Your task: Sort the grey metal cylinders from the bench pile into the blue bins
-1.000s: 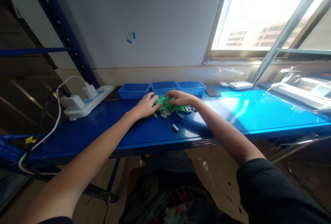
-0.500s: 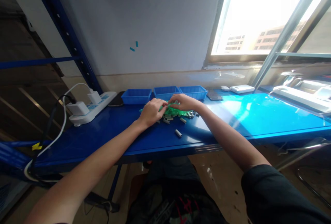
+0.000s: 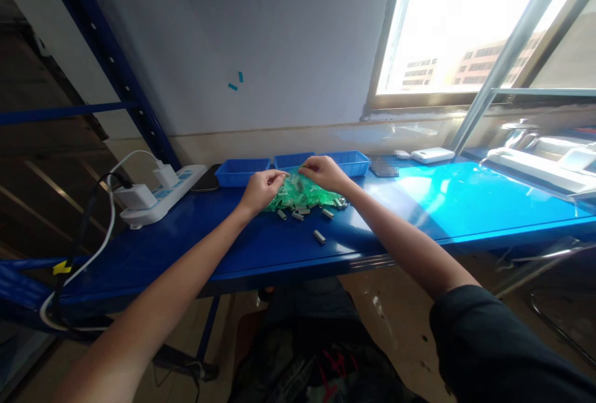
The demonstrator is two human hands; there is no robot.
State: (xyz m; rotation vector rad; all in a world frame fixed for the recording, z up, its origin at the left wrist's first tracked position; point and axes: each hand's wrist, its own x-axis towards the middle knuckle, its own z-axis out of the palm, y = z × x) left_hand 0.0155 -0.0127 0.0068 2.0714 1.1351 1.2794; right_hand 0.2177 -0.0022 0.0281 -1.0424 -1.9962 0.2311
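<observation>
- Our left hand point(image 3: 259, 190) and right hand point(image 3: 325, 173) meet over the green bag point(image 3: 298, 193), which rests on the blue table point(image 3: 419, 217) just in front of the blue trays point(image 3: 242, 173).
- Both hands have their fingers closed in a pinch on the bag's far, upper edge, the left hand towards its left end and the right hand towards its right.
- The bag slopes down from the two grips towards us, its long side running left to right between the hands.
- Neither hand is nearer, as each touches the bag.
- Small grey metal pieces point(image 3: 298, 213) lie loose at the bag's near edge. A lone piece point(image 3: 319, 236) sits apart, closer to us.
</observation>
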